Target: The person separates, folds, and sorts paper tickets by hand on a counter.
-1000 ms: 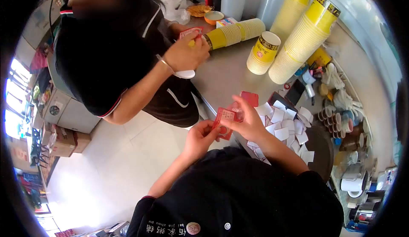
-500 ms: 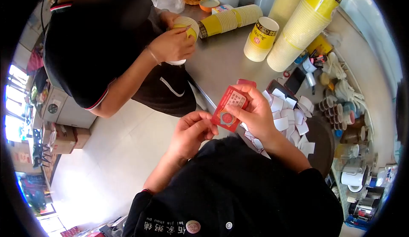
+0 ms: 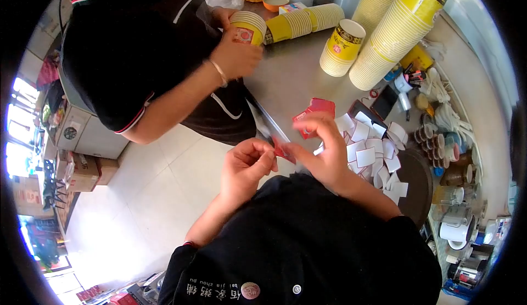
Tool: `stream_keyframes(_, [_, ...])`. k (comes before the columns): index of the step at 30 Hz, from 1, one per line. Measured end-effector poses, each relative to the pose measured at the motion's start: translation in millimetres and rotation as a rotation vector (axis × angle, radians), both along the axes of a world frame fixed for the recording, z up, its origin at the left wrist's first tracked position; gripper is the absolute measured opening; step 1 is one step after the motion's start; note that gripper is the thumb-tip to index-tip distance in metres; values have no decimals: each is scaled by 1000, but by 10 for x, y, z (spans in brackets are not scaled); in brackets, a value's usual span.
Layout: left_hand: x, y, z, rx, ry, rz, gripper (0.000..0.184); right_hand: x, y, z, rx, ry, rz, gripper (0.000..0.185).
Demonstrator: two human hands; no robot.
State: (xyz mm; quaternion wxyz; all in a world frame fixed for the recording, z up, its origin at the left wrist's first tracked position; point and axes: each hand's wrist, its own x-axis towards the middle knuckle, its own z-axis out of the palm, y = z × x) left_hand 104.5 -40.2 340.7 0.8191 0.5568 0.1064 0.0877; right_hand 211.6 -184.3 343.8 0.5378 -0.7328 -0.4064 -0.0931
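My feed shows me a black short-sleeved top (image 3: 307, 239): red trim (image 3: 190, 243) left, pale lettering (image 3: 213, 289), round pink logo (image 3: 250, 290), small white disc (image 3: 297, 289).

Red card (image 3: 285, 151) between left grip (image 3: 246, 169) and right grip (image 3: 328, 154)

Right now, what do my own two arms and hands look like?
Both the left hand and the right hand are bare, with no gloves, rings or bracelets showing. The left sleeve is plain black with a thin red line at its cuff. The right sleeve is black too; I can't make out any trim there. No cables show on either arm.
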Motion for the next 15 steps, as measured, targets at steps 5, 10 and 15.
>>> stream_keyframes(5, [14,-74,35,166,5,72,4,-140,17,50,71,545,372,14])
stream_keyframes(10, [18,-56,-99,455,8,14,1,-98,-68,-73,98,785,404,7])
stream_keyframes(15, [148,-55,-224,395,67,54,2,261,-443,-122,153,664,121,6])
